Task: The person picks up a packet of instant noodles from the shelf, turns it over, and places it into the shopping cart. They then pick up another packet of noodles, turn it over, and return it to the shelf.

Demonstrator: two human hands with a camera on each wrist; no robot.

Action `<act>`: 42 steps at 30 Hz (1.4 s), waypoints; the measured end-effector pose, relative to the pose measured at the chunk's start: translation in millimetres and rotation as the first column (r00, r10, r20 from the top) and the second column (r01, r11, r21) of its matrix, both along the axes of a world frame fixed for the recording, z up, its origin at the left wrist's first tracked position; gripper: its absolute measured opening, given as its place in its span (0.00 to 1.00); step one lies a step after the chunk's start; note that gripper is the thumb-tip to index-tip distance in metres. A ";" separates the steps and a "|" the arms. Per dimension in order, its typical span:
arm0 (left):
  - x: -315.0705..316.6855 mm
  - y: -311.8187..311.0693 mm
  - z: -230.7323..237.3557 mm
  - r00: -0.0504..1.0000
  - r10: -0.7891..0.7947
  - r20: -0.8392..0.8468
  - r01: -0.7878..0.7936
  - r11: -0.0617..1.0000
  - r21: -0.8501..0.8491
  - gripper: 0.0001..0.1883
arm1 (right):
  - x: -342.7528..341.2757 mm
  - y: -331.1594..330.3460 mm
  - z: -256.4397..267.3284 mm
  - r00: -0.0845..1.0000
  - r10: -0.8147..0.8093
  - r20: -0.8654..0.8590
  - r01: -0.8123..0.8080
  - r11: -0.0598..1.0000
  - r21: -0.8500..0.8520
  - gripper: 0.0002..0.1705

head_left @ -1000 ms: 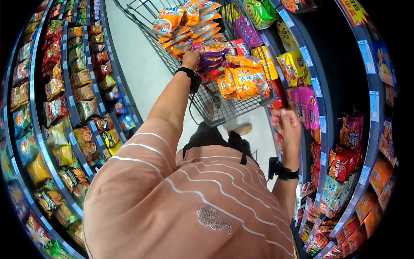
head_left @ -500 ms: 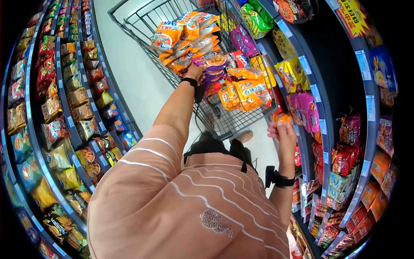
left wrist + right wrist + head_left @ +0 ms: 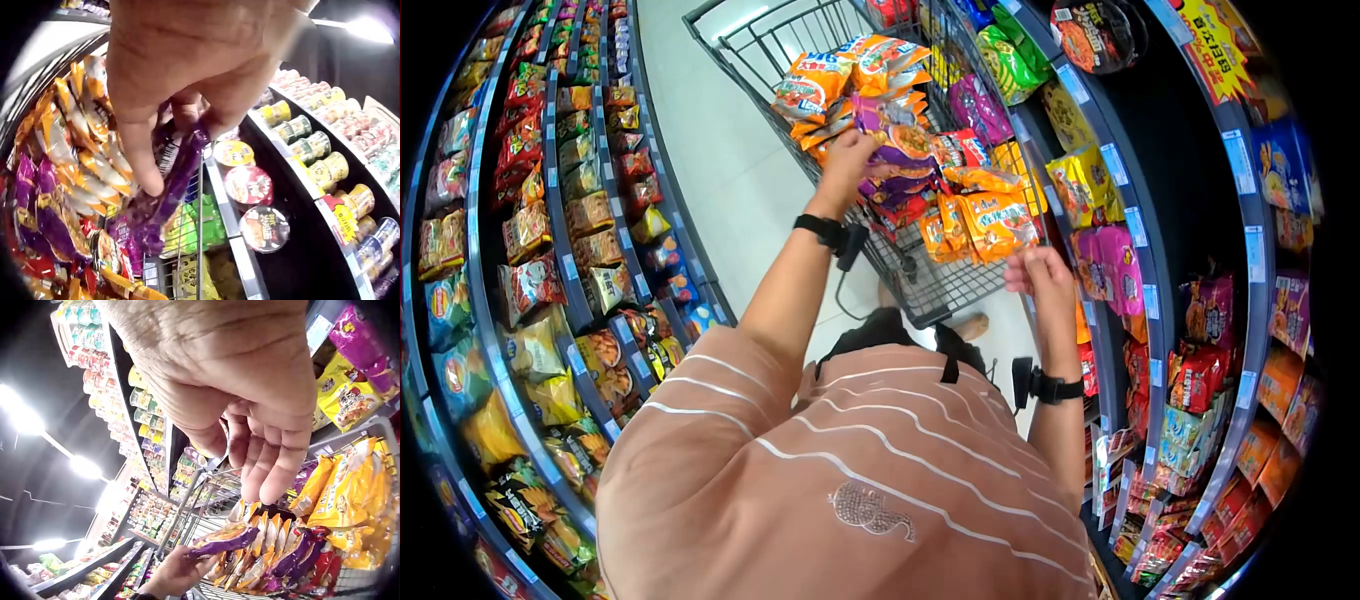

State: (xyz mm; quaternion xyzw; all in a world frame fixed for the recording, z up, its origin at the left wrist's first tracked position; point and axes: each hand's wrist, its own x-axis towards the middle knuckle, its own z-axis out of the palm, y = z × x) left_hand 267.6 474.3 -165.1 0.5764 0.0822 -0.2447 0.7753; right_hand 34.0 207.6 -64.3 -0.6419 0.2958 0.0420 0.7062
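Note:
My left hand (image 3: 846,172) grips a purple instant noodle packet (image 3: 897,135) by its edge, above the shopping cart (image 3: 945,296). Seen from the left wrist, thumb and fingers pinch the purple packet (image 3: 169,187), its barcode side partly showing. Below it in the cart lie more purple packets (image 3: 53,212), beside a stack of orange-and-white noodle packets (image 3: 815,85). Yellow-orange noodle packs (image 3: 996,225) fill the cart's near right corner. My right hand (image 3: 1043,275), fingers loosely curled with nothing in them, hovers by that corner; the right wrist view shows it (image 3: 231,381) over the cart.
Shelves of snack bags (image 3: 530,260) line the aisle's left side. Close on the right, a shelf holds yellow bags (image 3: 1083,185), purple bags (image 3: 1108,262) and a bowl noodle tub (image 3: 1090,35). Cup noodles (image 3: 331,169) stand on upper shelves.
My left hand has risen with a purple packet, lifting it off the purple pile toward the orange stack. My right hand has shifted slightly left, toward the cart's corner.

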 end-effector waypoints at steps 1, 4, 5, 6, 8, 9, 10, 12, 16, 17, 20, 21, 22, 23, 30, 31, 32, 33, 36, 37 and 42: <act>-3.3 7.9 14.9 0.999 -0.009 0.044 0.011 0.999 -0.038 0.14 | 4.5 1.4 -1.1 1.000 0.004 0.010 -0.004 1.000 0.007 0.12; -16.8 22.9 65.1 0.994 -0.064 0.087 0.076 0.988 -0.136 0.13 | 19.8 8.7 8.1 0.998 0.044 0.038 -0.045 0.999 0.029 0.15; -22.5 26.9 79.3 0.990 -0.092 0.107 0.109 0.980 -0.164 0.13 | 25.0 12.8 13.2 0.997 0.064 0.048 -0.066 0.997 0.037 0.16; -28.8 29.2 87.6 0.984 -0.119 0.130 0.143 0.971 -0.193 0.13 | 30.5 16.5 16.2 0.996 0.059 0.060 -0.063 0.996 0.069 0.18; -42.1 30.0 96.0 0.977 -0.159 0.141 0.191 0.949 -0.253 0.15 | 41.0 22.4 22.9 0.995 0.046 0.086 -0.057 0.990 0.130 0.21; -49.2 29.2 99.8 0.972 -0.181 0.148 0.217 0.935 -0.282 0.15 | 45.8 23.9 26.5 0.991 0.045 0.124 -0.065 0.984 0.165 0.22; -57.6 23.4 109.3 0.972 -0.196 0.133 0.227 0.934 -0.276 0.17 | 49.5 24.9 30.3 0.986 0.041 0.160 -0.073 0.977 0.200 0.23; -74.1 11.3 128.5 0.971 -0.222 0.084 0.238 0.914 -0.328 0.07 | 52.7 29.0 45.5 0.975 0.007 0.223 -0.076 0.950 0.303 0.26; -91.9 -4.0 129.8 0.946 -0.313 0.080 0.319 0.862 -0.394 0.08 | 48.3 25.0 55.2 0.946 -0.100 0.309 -0.054 0.890 0.453 0.23; -95.3 -8.0 131.7 0.939 -0.334 0.084 0.339 0.852 -0.399 0.08 | 45.3 21.9 57.3 0.944 -0.108 0.311 -0.044 0.895 0.445 0.23; -102.9 -21.6 139.3 0.936 -0.340 0.091 0.348 0.853 -0.389 0.09 | 35.8 11.8 57.2 0.935 -0.142 0.325 -0.015 0.901 0.434 0.22; -103.6 -25.4 140.2 0.935 -0.341 0.096 0.351 0.856 -0.380 0.09 | 32.5 9.5 58.7 0.935 -0.158 0.317 0.002 0.896 0.444 0.22; -102.6 -27.4 137.6 0.938 -0.335 0.092 0.346 0.876 -0.336 0.08 | 29.1 6.8 61.4 0.935 -0.175 0.309 0.017 0.891 0.453 0.22; -101.5 -29.4 135.0 0.940 -0.330 0.087 0.341 0.894 -0.291 0.10 | 25.7 3.5 64.6 0.934 -0.192 0.302 0.033 0.887 0.461 0.22; -122.2 -73.9 174.8 0.906 -0.390 0.164 0.422 0.852 -0.309 0.29 | 3.8 -13.5 71.8 0.920 -0.193 0.340 0.024 0.896 0.444 0.23; -124.9 -78.3 175.7 0.904 -0.394 0.167 0.427 0.855 -0.295 0.30 | 1.7 -14.4 73.0 0.918 -0.194 0.347 0.024 0.898 0.439 0.23; -127.6 -82.2 175.3 0.902 -0.398 0.170 0.431 0.858 -0.281 0.30 | -0.4 -16.8 72.7 0.924 -0.205 0.323 0.044 0.896 0.442 0.23; -130.2 -86.1 173.8 0.901 -0.399 0.172 0.432 0.861 -0.268 0.30 | -3.9 -20.0 73.3 0.926 -0.206 0.316 0.052 0.899 0.435 0.23; -141.8 -100.1 168.5 0.908 -0.397 0.136 0.420 0.849 -0.320 0.28 | -13.7 -32.4 76.6 0.936 -0.185 0.299 0.047 0.909 0.414 0.24; -147.5 -105.7 167.7 0.913 -0.392 0.113 0.406 0.845 -0.348 0.28 | -19.7 -38.9 78.2 0.940 -0.170 0.294 0.037 0.912 0.409 0.24; -171.0 -127.5 143.2 0.828 -0.559 0.047 0.528 0.748 -0.402 0.29 | -61.5 -64.8 83.6 0.990 -0.020 0.136 -0.001 0.989 0.150 0.33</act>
